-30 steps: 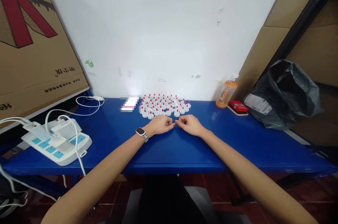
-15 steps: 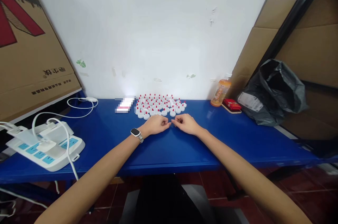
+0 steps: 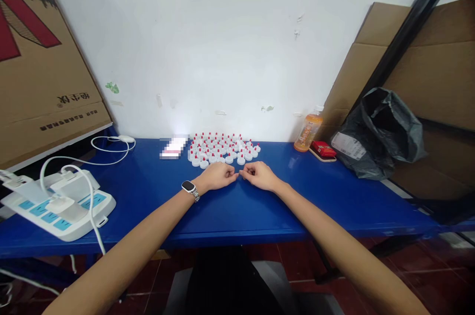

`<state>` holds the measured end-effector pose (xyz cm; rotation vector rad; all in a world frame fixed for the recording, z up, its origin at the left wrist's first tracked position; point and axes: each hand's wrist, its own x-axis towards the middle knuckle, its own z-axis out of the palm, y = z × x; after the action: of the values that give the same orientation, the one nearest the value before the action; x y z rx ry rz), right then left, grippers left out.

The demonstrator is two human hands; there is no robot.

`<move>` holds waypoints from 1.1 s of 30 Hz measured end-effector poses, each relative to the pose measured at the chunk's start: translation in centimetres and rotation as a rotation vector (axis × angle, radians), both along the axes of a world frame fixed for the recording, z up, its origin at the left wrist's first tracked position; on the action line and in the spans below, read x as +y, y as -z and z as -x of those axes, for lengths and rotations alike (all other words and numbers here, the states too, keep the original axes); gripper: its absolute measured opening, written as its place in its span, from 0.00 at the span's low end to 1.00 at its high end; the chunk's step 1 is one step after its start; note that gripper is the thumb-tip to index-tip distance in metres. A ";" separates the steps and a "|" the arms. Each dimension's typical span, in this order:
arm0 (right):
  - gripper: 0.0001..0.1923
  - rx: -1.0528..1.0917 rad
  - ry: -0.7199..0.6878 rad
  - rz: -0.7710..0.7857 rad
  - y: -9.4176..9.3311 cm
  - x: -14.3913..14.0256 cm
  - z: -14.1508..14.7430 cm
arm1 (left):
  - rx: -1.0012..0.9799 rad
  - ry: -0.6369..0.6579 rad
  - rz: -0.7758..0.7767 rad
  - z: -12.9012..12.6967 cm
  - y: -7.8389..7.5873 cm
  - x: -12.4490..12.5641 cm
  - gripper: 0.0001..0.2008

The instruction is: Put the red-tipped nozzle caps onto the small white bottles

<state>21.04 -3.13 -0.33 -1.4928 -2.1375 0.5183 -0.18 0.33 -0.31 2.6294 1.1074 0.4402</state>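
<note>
Both hands rest on the blue table (image 3: pixel 260 211), left hand (image 3: pixel 218 177) and right hand (image 3: pixel 259 176) curled fingertip to fingertip; any pinched item is indiscernible. Red-tipped white caps (image 3: pixel 220 149) cluster just beyond, within reach

Both forearms were bare, with no sleeves visible. The left wrist carried a wristwatch (image 3: pixel 188 187) with a dark rectangular face and a metallic link band.

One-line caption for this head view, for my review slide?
Both hands, left hand and right hand, curled fingertip to fingertip on a blue table before white red-tipped caps.
</note>
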 end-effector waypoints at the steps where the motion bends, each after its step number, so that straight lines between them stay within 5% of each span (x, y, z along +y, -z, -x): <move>1: 0.16 -0.001 -0.001 -0.001 0.0 0.0 0.0 | 0.000 0.002 -0.001 0.0 0.0 0.0 0.19; 33: 0.13 0.023 0.002 -0.017 0.0 0.0 0.0 | 0.003 -0.010 0.006 0.0 0.0 0.0 0.21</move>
<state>21.01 -3.11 -0.38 -1.4723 -2.1180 0.5127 -0.17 0.34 -0.33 2.6218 1.1214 0.4346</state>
